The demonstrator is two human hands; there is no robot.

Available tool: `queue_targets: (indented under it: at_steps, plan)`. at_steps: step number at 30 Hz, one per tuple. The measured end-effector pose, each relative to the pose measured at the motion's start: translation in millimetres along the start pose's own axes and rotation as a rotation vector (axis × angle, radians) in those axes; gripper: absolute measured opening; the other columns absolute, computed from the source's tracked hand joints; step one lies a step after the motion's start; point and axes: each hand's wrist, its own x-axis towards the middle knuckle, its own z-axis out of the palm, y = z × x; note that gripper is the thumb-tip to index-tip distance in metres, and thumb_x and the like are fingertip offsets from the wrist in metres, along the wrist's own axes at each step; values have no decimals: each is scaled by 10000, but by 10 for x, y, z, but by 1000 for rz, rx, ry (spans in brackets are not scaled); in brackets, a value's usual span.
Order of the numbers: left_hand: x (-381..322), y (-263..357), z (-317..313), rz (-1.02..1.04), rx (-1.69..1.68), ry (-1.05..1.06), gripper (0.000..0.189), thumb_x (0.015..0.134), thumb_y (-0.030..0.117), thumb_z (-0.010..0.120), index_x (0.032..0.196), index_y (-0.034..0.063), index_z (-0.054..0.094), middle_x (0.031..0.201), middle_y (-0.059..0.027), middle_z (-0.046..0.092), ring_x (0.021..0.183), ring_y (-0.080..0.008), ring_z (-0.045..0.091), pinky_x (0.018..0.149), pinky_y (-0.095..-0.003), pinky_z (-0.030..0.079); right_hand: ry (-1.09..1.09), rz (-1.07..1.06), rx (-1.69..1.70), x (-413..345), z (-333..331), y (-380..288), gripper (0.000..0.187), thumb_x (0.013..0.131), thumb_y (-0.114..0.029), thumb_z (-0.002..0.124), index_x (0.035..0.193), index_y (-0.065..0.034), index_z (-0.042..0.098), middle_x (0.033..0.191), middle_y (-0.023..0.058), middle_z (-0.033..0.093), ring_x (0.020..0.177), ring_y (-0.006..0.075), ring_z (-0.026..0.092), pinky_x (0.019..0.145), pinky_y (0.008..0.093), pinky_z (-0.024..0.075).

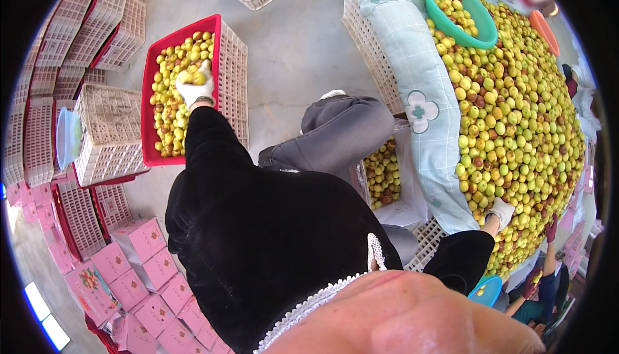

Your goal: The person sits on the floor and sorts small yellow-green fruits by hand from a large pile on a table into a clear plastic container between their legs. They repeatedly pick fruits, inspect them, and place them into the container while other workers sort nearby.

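Observation:
My left hand (197, 87), in a white glove, is over a red-lined plastic crate (146, 112) filled with yellow-green jujubes (169, 134). Several jujubes (195, 78) lie in its curled fingers. Off to the right, my right hand (502, 212), also white-gloved, rests against a broad heap of jujubes (512, 126), some with brown-red patches. Its fingertips are turned away, so whether it grips any fruit is hidden. A pale blue quilted cloth (411, 64) edges the heap on my side.
A green basin (457, 35) holding jujubes sits on the heap. Beside my leg stands a lined box (406, 180) with jujubes. White crates (109, 131) and pink cartons (145, 281) are stacked left. A co-worker's red-gloved hand (551, 228) touches the heap's far side.

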Motion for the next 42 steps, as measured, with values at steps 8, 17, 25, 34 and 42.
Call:
queue_targets:
  at_steps: [8,17,25,34,42]
  plan:
    - [501,-1219,-1039,-583,1908,-406,742,950,616,151,1447,119,388,1510,-115,348,1406,-254,318,1136,-486,197,79,-194,418,99,145,123,539,765,-335,703,1151,33,626,1091,190,676,957,304,651,811,412,510]
    - [-2137,2051,2490,-568,-318,-1154,374,991,271,442,1269,30,505,1225,-151,579,1088,-228,567,940,-363,461,-376,-72,1434,-1372,-239,-382,340,826,-176,680,1144,-58,654,957,74,677,678,107,632,612,230,522]
    - [-4420,2514,3103,-1878,-652,-1571,507,932,527,476,1223,118,544,1249,-109,557,1145,-278,539,961,-468,456,-150,-626,790,-2105,-376,-856,361,801,-356,691,1074,-120,673,1064,114,650,1041,274,584,923,362,437]
    - [-4307,2140,3442,-1828,-562,-1680,321,962,339,535,1210,140,567,1158,-136,610,875,-210,635,654,-307,559,198,-712,197,-710,297,-1186,310,888,-123,472,1180,-70,563,1121,126,610,1015,307,595,847,410,494]
    - [-4227,2162,3697,-1868,-660,-1757,403,991,366,471,1271,78,509,1333,-162,520,1177,-328,548,642,-284,576,72,-629,-167,-411,280,-1636,185,913,-93,460,1073,-72,551,1007,162,619,859,301,669,688,414,539]
